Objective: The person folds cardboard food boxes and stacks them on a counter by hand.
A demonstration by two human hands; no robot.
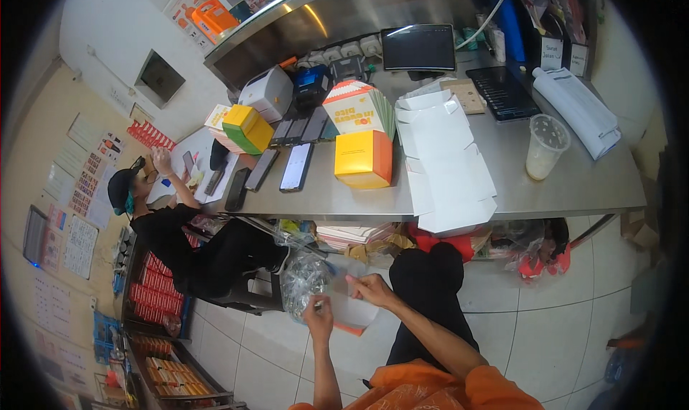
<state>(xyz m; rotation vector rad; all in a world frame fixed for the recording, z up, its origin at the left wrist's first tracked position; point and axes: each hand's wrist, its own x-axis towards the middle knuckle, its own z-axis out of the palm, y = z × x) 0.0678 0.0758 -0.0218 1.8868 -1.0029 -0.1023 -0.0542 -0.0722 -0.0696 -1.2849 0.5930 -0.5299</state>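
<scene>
Below the front edge of the table, my left hand (pixel 318 315) is closed, its fingers raised and pinched together beside a clear crinkled plastic bag (pixel 305 279). Small contents show inside the bag, too blurred to name. My right hand (pixel 371 291) is closed too, held a little higher and to the right, thumb and finger pressed together. What either hand pinches is too small to make out. Beneath and between the hands lies a pale, whitish flat thing (pixel 357 311) with an orange lower edge; its kind is unclear.
On the steel table (pixel 524 194) stand a yellow-orange box (pixel 363 159), an unfolded white carton (pixel 446 159), several phones (pixel 296 167), a tablet (pixel 418 47) and a plastic cup (pixel 547 148). A co-worker in black (pixel 172 238) sits at the left, near shelves of red boxes (pixel 154 288).
</scene>
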